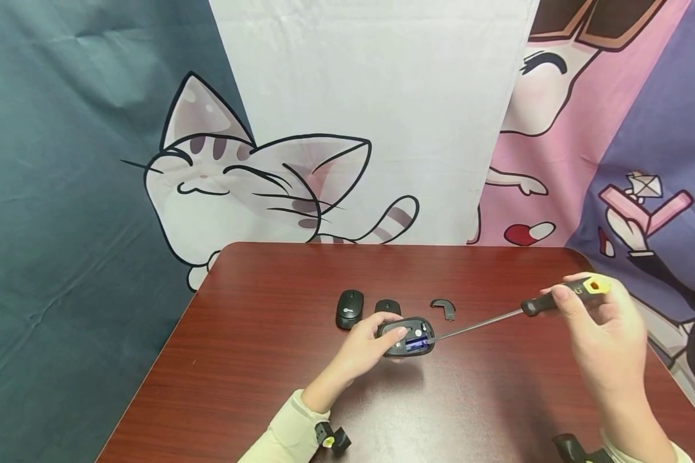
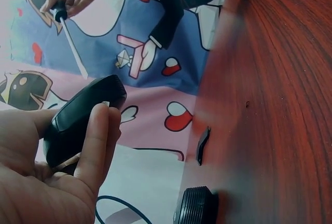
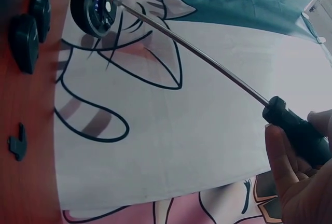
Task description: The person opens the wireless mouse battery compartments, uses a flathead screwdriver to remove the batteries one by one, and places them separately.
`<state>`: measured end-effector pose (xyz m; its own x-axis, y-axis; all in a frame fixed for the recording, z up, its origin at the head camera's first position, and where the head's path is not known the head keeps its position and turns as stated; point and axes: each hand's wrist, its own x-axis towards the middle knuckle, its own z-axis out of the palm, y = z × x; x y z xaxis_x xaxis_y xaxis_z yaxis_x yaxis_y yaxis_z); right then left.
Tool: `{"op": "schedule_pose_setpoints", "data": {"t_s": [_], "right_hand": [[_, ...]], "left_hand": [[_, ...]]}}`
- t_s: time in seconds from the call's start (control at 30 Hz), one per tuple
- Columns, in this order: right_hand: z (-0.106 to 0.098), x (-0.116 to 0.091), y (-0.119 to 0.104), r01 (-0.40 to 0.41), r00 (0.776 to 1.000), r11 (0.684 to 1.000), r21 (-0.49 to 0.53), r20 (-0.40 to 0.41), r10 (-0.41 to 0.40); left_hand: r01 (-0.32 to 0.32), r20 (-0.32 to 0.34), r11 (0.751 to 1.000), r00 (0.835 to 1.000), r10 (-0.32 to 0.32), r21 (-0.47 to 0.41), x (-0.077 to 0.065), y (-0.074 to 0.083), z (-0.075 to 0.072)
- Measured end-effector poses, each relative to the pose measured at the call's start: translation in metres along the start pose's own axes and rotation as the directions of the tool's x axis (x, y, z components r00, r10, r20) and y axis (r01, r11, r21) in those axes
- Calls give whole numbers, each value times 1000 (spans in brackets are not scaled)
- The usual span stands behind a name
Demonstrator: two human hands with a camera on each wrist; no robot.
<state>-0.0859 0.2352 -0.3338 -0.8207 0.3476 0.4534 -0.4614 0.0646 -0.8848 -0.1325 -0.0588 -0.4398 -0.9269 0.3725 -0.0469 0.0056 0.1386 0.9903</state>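
Note:
My left hand (image 1: 363, 344) grips a black computer mouse (image 1: 408, 334) with its underside up, thumb across it. The battery bay is uncovered, with a blue battery (image 1: 416, 344) inside. My right hand (image 1: 608, 334) holds a long screwdriver (image 1: 498, 317) by its black-and-yellow handle. Its metal shaft slants down to the left, and the tip is right at the battery's end of the mouse. In the right wrist view the screwdriver tip (image 3: 120, 3) overlaps the mouse's edge. The left wrist view shows the mouse's side (image 2: 85, 110) between thumb and fingers.
Beyond the left hand, two more black mice (image 1: 349, 309) stand on the reddish-brown table (image 1: 266, 360), one partly hidden. A curved black cover (image 1: 443, 307) lies to their right. A tiny dark piece (image 2: 247, 104) shows on the tabletop. A printed cartoon cloth hangs behind the table.

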Motion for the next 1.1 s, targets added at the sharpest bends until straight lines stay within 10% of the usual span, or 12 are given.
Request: {"op": "schedule_pose_setpoints", "data": {"t_s": [0.2, 0.53, 0.8, 0.97, 1.1], "right_hand": [[1, -2, 3, 41, 999, 991, -130, -11, -43], [5, -10, 0, 141, 987, 886, -441, -11, -162], [18, -23, -6, 376, 920, 806, -456, 82, -383], [23, -27, -12, 392, 916, 720, -573, 168, -364], [23, -25, -14, 358, 933, 717, -598, 195, -304]], "left_hand": [[-1, 1, 1000, 1000, 1, -13, -1, 1, 1], [-3, -19, 1000, 1000, 3, -1, -1, 1, 3], [-24, -46, 999, 999, 25, 41, -11, 26, 6], [-48, -67, 995, 996, 54, 86, -7, 14, 6], [-67, -68, 993, 995, 74, 100, 1, 0, 6]]}}
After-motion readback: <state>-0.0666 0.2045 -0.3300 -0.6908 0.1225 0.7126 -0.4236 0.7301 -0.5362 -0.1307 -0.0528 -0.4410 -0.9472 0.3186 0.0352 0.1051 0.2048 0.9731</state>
